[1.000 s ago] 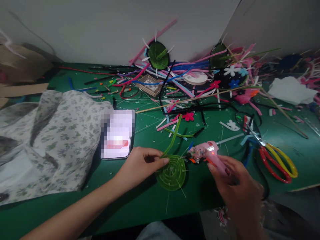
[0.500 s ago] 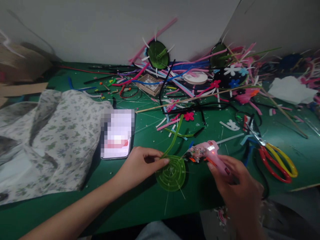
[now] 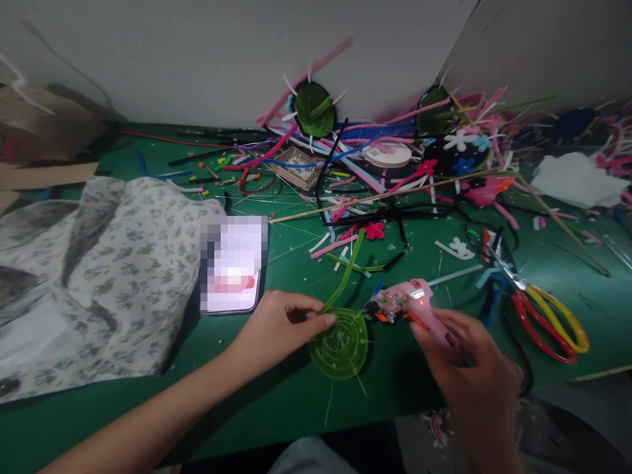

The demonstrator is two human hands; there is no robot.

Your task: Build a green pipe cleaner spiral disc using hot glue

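Note:
A flat green coil (image 3: 340, 349) of pipe cleaner lies near the table's front, its loose end sticking up and away. My left hand (image 3: 291, 322) pinches the coil's upper left edge, thumb on top. My right hand (image 3: 467, 355) is wrapped round the handle of a pink glue gun (image 3: 417, 296), whose smeared nozzle end points left at the coil's upper right edge. A clear glue stick juts from the gun's back. Thin glue strands trail over the coil.
A phone (image 3: 234, 263) and a floral cloth (image 3: 133, 276) lie on the left of the green table (image 3: 276, 401). Scissors (image 3: 548, 316) with red and yellow handles are at the right. Pipe cleaners, felt flowers, a round white disc (image 3: 388, 155) and a thin stick fill the back.

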